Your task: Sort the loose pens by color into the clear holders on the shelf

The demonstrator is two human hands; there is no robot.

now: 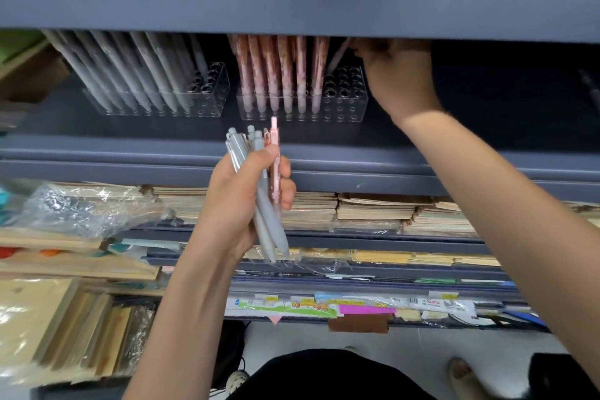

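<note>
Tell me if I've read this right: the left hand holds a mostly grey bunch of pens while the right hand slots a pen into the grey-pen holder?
Not quite. The head view shows the right hand slotting its pen into the pink-pen holder, not the grey-pen holder. The left hand does hold a mostly grey bunch of pens.
</note>
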